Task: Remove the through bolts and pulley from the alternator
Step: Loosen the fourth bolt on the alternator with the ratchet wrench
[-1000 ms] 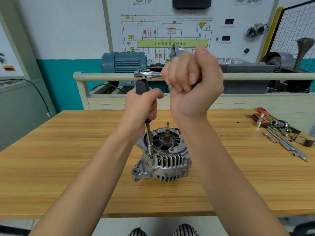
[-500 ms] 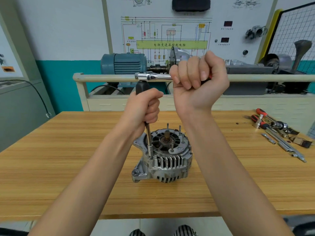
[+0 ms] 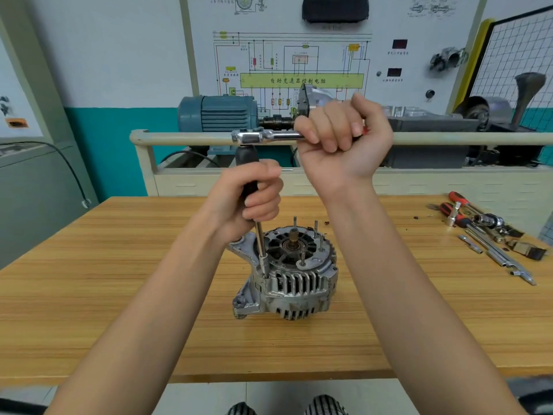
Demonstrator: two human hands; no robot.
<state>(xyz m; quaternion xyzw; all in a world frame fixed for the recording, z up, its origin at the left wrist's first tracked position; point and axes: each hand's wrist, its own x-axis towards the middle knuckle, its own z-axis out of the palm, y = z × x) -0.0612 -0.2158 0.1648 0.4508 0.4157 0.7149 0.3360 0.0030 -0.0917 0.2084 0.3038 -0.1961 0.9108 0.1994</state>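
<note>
Loosening through bolt (image 3: 265, 275) at alternator (image 3: 287, 274) nine o'clock. Left hand (image 3: 254, 199) wraps driver handle (image 3: 247, 172), right hand (image 3: 341, 139) fists ratchet (image 3: 263, 136). Next: steady swing, shaft vertical.

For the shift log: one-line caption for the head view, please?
Left hand steadies the long driver on the alternator while the right hand grips the ratchet on top.

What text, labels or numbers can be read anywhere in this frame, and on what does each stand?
"自动变速器控制电脑": black characters on the yellow-green bar of the white wiring-diagram wall panel.
Small captions beside the two dark display windows: too blurred to read.
Small labels by the diagram's components: too small to read.
Silver finned alternator, chrome ratchet wrench, loose hand tools: no legible markings.
</note>
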